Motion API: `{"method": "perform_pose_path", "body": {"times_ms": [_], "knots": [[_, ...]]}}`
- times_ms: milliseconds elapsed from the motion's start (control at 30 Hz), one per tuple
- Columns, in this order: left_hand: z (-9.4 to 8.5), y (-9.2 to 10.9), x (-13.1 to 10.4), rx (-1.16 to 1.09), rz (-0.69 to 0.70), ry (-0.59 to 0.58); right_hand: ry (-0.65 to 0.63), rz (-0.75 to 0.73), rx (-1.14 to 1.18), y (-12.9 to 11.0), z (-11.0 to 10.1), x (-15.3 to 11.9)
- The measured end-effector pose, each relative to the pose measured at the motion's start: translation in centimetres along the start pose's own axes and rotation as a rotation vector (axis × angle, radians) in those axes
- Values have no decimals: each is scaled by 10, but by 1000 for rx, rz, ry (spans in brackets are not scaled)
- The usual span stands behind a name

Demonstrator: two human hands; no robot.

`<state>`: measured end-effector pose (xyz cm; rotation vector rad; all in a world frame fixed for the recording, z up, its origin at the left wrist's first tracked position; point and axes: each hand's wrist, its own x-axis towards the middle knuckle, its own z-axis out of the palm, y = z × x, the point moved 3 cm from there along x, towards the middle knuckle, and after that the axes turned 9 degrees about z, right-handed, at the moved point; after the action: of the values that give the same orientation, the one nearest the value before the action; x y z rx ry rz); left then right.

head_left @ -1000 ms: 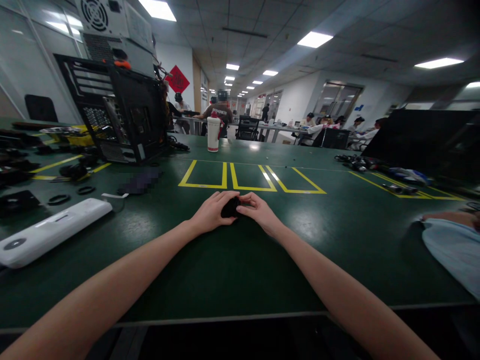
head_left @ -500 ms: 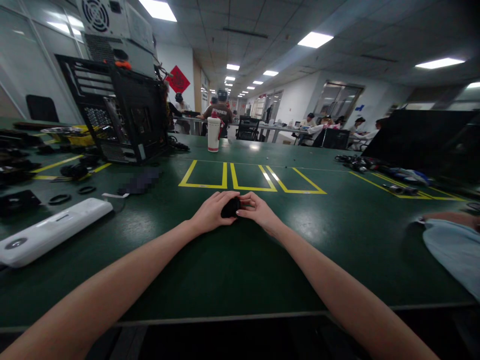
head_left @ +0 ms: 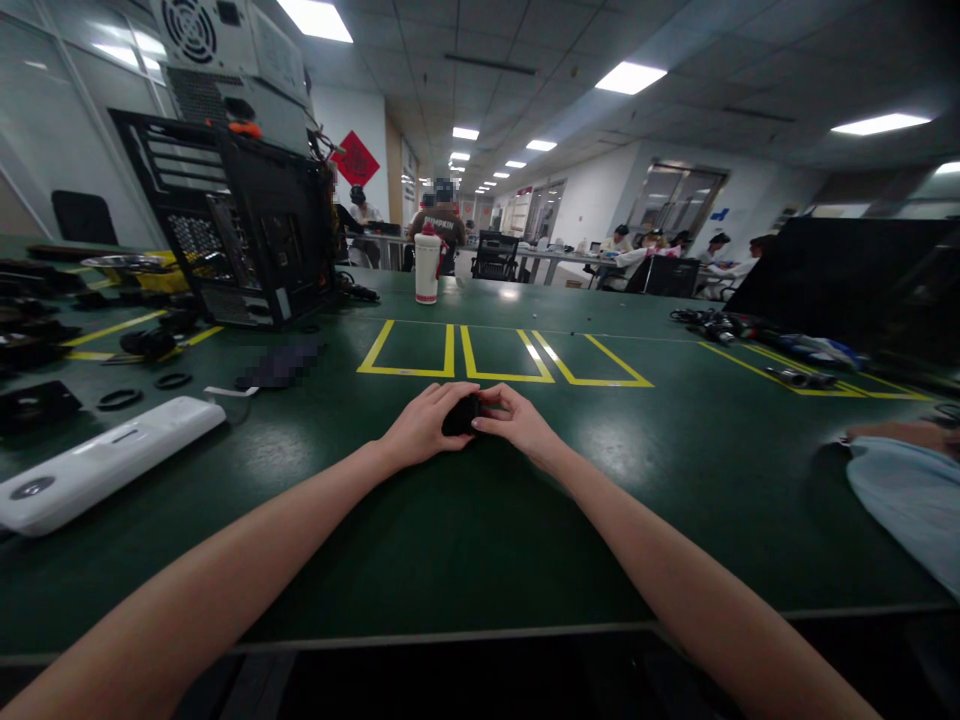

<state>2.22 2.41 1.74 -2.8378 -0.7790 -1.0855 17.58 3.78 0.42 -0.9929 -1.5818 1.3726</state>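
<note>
At desk centre: small black part [head_left: 460,416], between left hand [head_left: 420,428] and right hand [head_left: 521,425], on the near side of 3 yellow tape outlines [head_left: 507,378]. Whether it rests on the desk [head_left: 480,550] or is held just above, cannot tell.
Left fingers: curled around the left side of the part, index side over the top, thumb low; gripping.
Right fingers: thumb and fingertips brought together at the part's right edge; pinching it, firmness not readable.
Part, done: taken up, with both hands meeting on it. Judged mid-handling.
Part, left: not released by either hand; lies outside all 3 outlines. Anything further outstanding, not determinable from this single view.
Part, hidden: both sides covered by fingers; visible face near-black, no detail. Type, and whether it is 1 piece or 2, unresolved.
Black rings [head_left: 120,399]: 2, left side of desk, beyond long white device [head_left: 112,462]. Any link to the held part, unknown.
Pixelated item [head_left: 281,363]: dark, blurred out; identity not readable.
Far-left parts [head_left: 34,340]: dark pile, individual pieces hard to separate.
Light-blue sleeve [head_left: 907,505]: co-worker's, cut off by right edge; that person's hand mostly unclear.
</note>
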Motion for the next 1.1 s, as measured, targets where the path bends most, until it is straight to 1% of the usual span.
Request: {"method": "perform_pose_path", "body": {"times_ms": [133, 333, 467, 533, 600, 700, 867, 1000, 1100], "knots": [[0, 0, 0, -4, 0, 3, 41, -44, -24, -3, 1, -2], [-1, 2, 1, -4, 5, 2, 93, -10, -47, -1, 0, 2], [-1, 1, 0, -2, 4, 9, 41, 46, -46, 2, -1, 3], [0, 1, 0, -6, 10, 12, 14, 29, -24, 1, -1, 2], [0, 0, 0, -6, 11, 12, 13, -6, -18, 0, 0, 0], [1, 0, 0, -4, 10, 9, 43, -28, -34, -2, 1, -1], [-1, 2, 1, -6, 10, 13, 107, 25, -44, -2, 1, 2], [-2, 2, 0, -8, -3, 6, 61, 71, -48, 0, 0, 2], [-1, 1, -1, -10, -3, 4, 27, 33, -33, -1, 0, 0]]}}
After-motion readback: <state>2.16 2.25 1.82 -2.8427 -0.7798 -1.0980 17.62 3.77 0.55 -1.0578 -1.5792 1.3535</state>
